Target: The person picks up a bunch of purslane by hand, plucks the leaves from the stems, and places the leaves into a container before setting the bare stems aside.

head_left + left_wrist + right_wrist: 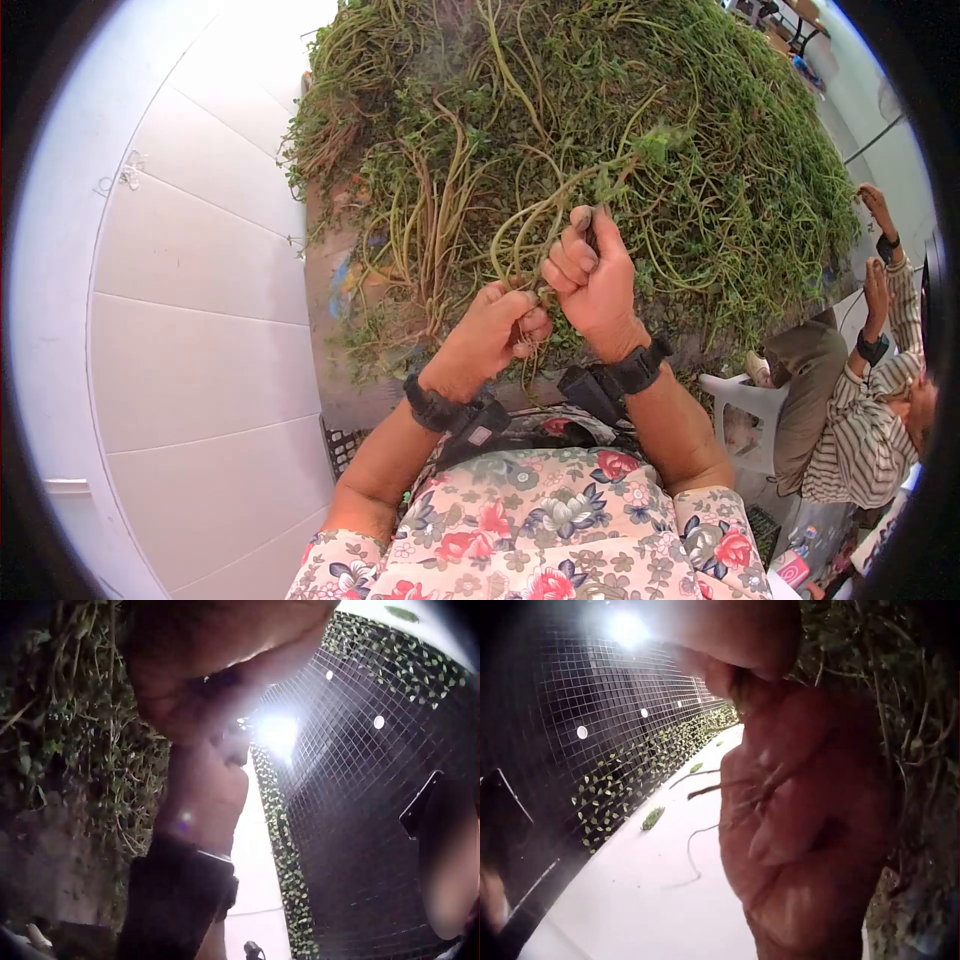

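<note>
My left hand point(495, 325) grips the lower ends of a small bunch of leafy green stems point(520, 225); thin roots point(742, 799) poke out of this fist in the right wrist view. Close above it, my right hand point(595, 275) has its fingers curled, thumb and forefinger pinched together beside the bunch. From the left hand the stems arc up behind the right fingertips to a leafy top point(655, 145). A bit of green stem point(739, 690) shows between the two hands. What the right fingertips pinch is mostly hidden.
A broad heap of tangled greens point(740, 180) covers most of the table point(330, 340). Nearer me lies a separate bundle of long stems point(440, 210). On the right sits another person in a striped shirt point(865, 440), by a white plastic stool point(740, 410). White wall panels point(200, 370) stand left.
</note>
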Available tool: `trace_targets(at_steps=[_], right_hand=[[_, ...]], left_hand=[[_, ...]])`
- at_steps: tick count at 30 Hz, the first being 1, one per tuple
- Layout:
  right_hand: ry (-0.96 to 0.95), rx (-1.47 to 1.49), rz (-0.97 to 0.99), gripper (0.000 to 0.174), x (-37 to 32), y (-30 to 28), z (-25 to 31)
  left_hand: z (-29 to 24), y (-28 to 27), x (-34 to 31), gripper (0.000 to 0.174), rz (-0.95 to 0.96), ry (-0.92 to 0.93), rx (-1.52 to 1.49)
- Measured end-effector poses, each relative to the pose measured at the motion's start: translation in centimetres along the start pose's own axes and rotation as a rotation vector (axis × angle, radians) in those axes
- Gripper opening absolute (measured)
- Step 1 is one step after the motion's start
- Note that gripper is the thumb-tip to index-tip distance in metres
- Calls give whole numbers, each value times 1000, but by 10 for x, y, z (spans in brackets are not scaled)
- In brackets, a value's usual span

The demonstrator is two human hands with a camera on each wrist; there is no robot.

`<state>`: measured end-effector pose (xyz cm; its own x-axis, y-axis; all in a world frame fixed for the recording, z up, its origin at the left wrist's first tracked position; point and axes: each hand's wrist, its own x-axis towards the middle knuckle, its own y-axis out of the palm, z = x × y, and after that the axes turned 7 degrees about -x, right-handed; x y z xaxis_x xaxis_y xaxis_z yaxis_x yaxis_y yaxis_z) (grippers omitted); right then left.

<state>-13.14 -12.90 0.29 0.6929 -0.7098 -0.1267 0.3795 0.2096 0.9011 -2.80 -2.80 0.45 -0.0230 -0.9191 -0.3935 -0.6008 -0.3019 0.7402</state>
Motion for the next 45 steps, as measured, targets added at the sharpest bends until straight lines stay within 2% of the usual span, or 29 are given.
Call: trace_targets(at_steps=[3,6,10,13,14,17,18,21,22,25,26,30,33,35,36,38,39,41,42,45], right_hand=[[-14,162,12,27,-8,8,-8],[-65,4,-31,26,-16,18,-16],[9,-56,-38,24,-7,6,-6],[21,-235,-284,23,-3,-7,3],[80,-361,-405,25,-13,-8,9],[226,-1142,-77,28,-35,-27,25],[345,-1364,-40,25,-38,-26,28],[-34,-1520,-33,18,-57,6,25],[-376,-1674,68,15,-56,12,23],[-970,-2116,276,20,-38,12,17],[-889,-2182,373,22,-36,5,16],[-637,-2184,401,12,-42,-3,10],[-471,-2253,403,10,-41,-2,9],[-428,-2271,360,11,-37,-1,5],[-415,-2226,319,11,-34,-3,2],[-391,-2139,237,12,-24,-15,-9],[-501,-2062,271,13,-15,-26,-13],[-706,-1894,329,15,4,-46,-19],[-422,-1651,192,18,3,-41,-14],[1,-1232,-61,21,-7,-11,-2]], left_hand=[[-1,-5,7,10,-167,128,301],[-1,-15,13,12,-161,229,692],[-5,-9,6,11,-141,211,604],[-4,-18,6,13,-174,242,527],[-6,-17,4,13,-188,245,557],[-12,-20,-1,12,-216,251,607],[-14,-20,-1,12,-223,257,615],[-10,-19,0,9,-187,312,656],[-8,-16,2,9,-196,327,690],[-5,-2,0,8,-204,354,755],[-6,3,-2,8,-197,343,751],[-6,1,-9,8,-166,298,760],[-1,1,-9,8,-229,355,900],[10,1,-4,8,-235,451,770],[12,1,-2,9,-238,500,705],[4,2,-6,10,-243,423,670],[1,4,-7,11,-245,384,651],[6,9,-10,16,-129,290,530],[9,10,-10,19,-71,241,470],[8,7,-7,21,-12,213,637]])
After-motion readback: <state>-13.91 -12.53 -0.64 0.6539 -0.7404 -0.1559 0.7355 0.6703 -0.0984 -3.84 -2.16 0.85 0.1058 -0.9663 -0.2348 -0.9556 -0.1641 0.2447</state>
